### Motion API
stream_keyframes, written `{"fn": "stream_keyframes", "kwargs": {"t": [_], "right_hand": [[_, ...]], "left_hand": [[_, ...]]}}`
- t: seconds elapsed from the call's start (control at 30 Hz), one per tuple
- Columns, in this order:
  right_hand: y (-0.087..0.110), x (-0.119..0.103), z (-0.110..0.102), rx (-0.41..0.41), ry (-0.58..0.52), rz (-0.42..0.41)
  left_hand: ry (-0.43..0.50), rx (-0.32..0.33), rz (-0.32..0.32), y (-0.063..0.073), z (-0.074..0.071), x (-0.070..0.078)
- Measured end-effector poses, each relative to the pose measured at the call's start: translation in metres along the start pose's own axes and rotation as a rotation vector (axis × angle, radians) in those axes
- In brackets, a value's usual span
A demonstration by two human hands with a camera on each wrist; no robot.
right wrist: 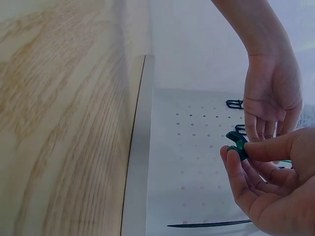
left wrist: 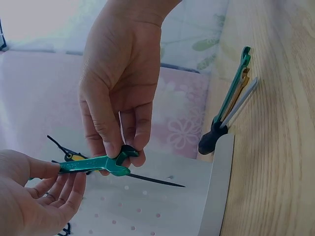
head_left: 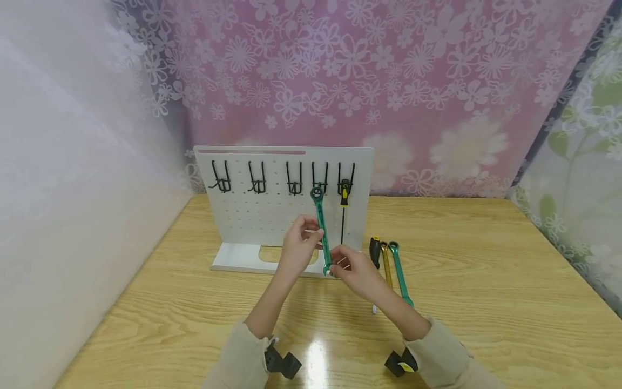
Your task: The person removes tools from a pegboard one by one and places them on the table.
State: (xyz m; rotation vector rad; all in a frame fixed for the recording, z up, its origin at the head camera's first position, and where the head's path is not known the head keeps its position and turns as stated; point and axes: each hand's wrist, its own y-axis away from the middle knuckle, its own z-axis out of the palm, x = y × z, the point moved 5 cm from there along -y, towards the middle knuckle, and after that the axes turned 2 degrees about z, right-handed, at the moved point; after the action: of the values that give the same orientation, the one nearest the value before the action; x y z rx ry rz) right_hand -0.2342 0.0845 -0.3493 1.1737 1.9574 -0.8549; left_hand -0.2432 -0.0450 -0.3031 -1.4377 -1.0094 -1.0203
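Observation:
A green combination wrench (head_left: 320,221) is held upright before the white pegboard (head_left: 243,216), its ring end up near the black double hooks and its open-jawed end down. My left hand (head_left: 299,244) pinches its shaft between thumb and fingers. Down at the open end, my right hand (head_left: 357,272) pinches the wrench between thumb and fingertips; the right wrist view shows that end (right wrist: 237,145) up close. Just right of the wrench's ring end, a black-and-yellow screwdriver (head_left: 344,194) hangs from the rightmost hook, shaft down.
On the wooden table (head_left: 461,259), right of the board, lie a black-handled screwdriver (head_left: 374,252), a gold wrench (head_left: 386,265) and a second green wrench (head_left: 399,270). Several black hooks (head_left: 257,178) line the board's upper part. A flowered curtain (head_left: 340,81) hangs behind.

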Motion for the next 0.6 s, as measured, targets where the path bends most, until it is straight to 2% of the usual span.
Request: {"fn": "stream_keyframes", "kwargs": {"t": [0.17, 0.4, 0.6], "right_hand": [[0.007, -0.003, -0.003, 0.005, -0.013, -0.02], [0.018, -0.001, -0.01, 0.013, -0.063, -0.031], [0.029, 0.006, -0.017, 0.015, -0.068, 0.012]], "left_hand": [[0.005, -0.002, 0.017, -0.002, 0.002, -0.012], [0.005, -0.021, 0.058, 0.004, 0.012, -0.007], [0.013, -0.049, 0.058, 0.006, 0.024, -0.006]]}}
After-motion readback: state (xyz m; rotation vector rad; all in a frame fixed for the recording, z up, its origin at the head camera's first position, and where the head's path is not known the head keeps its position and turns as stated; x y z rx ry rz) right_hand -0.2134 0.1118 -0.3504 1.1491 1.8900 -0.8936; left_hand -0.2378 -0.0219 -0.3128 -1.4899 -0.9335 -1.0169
